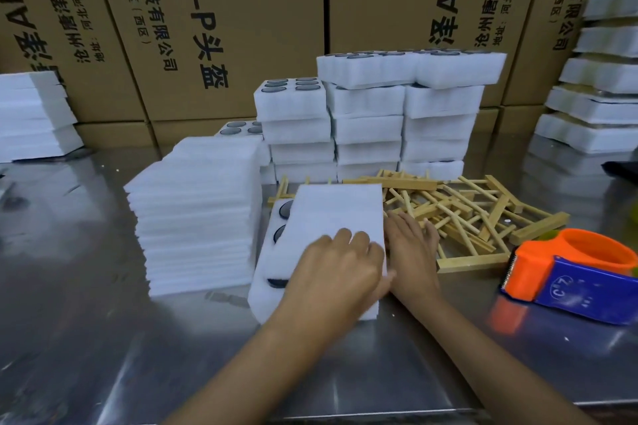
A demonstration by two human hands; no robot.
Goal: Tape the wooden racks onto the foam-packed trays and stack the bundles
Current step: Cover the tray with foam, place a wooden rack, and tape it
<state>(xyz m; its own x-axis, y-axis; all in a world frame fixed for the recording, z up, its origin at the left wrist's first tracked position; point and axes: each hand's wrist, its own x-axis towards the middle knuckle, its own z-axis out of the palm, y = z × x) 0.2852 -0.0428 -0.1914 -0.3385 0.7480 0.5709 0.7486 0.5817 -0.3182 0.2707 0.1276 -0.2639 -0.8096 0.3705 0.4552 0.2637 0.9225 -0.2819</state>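
Observation:
A white foam tray [269, 259] with dark round parts in its pockets lies on the steel table in front of me. A thin white foam sheet [336, 207] lies over most of it, leaving the left pockets showing. My left hand [340, 266] rests on the sheet's near right part, fingers bent over its right edge. My right hand [412, 248] lies flat against the tray's right side. A loose heap of wooden racks [462, 210] lies just to the right. An orange and blue tape dispenser [573, 272] sits at the right.
A stack of foam sheets [196, 214] stands left of the tray. Stacked foam trays [369, 121] rise behind it, with more foam stacks at far left [34, 114] and far right [597, 79]. Cardboard boxes [241, 10] wall the back. The table edge [379, 412] is near me.

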